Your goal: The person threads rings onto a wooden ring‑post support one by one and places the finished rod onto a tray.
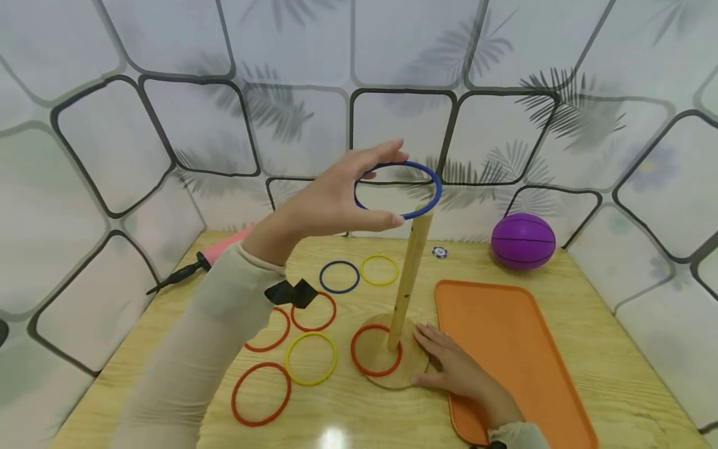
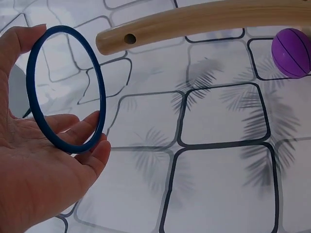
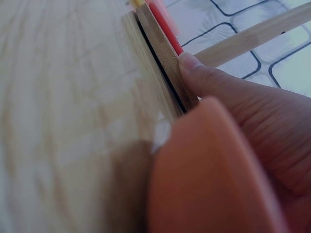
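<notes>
Between thumb and fingers, my left hand (image 1: pixel 336 199) grips a blue ring (image 1: pixel 439 193) by its edges. The ring is up at the top of a wooden post (image 1: pixel 411 268), and its near right rim overlaps the post's tip in the head view. In the left wrist view, the blue ring (image 2: pixel 32 82) appears beside the post's end (image 2: pixel 114 42). My right hand (image 1: pixel 465 368) rests on the right edge of the post's round base (image 1: pixel 412 365), fingers extended and thumb at the rim. Around the post's foot, a red ring (image 1: pixel 378 375) lies on the base.
Several rings lie left of the base, including a yellow ring (image 1: pixel 311 383) and a blue ring (image 1: pixel 339 292). An orange tray (image 1: pixel 505 337) lies under my right wrist. Farther back are a purple ball (image 1: pixel 523 241), a small chip (image 1: pixel 440 252) and a pink object with a black end (image 1: pixel 179 274).
</notes>
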A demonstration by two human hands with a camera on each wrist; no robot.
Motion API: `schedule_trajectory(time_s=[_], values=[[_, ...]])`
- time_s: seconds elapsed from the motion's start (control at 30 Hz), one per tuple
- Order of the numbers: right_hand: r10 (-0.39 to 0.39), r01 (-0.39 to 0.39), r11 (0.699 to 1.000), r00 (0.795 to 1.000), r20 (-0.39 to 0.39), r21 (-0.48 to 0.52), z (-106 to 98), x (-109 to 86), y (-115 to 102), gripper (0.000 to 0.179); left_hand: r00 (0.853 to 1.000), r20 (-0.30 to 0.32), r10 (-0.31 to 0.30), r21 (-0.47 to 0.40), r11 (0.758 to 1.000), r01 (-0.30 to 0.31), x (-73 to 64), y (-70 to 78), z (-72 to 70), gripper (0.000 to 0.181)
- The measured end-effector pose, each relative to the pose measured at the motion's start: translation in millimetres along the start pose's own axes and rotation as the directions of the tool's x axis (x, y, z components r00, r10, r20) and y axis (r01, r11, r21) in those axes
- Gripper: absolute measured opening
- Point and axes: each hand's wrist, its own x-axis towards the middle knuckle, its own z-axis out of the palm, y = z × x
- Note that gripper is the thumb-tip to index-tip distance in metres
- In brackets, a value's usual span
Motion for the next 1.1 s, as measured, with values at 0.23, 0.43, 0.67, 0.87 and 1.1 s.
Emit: schedule_trajectory(time_s=[0.23,0.43,0.67,0.87,1.1], values=[[-0.025,0.025,1.0,0.999,-0.042,-0.015,-0.9,1.8,-0.1,0.089,0.999,0.048,0.015,-0.005,1.0,-0.015,5.3,2.6,12.6,0.088],[-0.061,0.06,0.998,0.997,-0.052,-0.02,0.2,1.9,-0.5,0.087,0.997,0.071,0.04,-0.006,0.999,-0.04,1.8,-2.6,26.8,0.091],[-0.025,0.025,1.0,0.999,-0.025,-0.001,1.3,0.9,-1.2,0.089,0.994,0.11,0.016,-0.058,0.998,-0.01,-12.8,-11.0,41.8,0.093],[-0.011,0.011,1.0,1.0,-0.021,-0.007,1.0,0.3,1.2,0.089,0.993,0.115,-0.007,-0.065,0.998,0.015,-26.0,-23.0,55.5,0.095],[-0.023,0.022,1.0,0.999,-0.027,-0.019,1.4,0.3,0.6,0.088,0.994,0.112,-0.019,-0.08,0.996,0.028,-41.7,-39.2,68.6,0.096]])
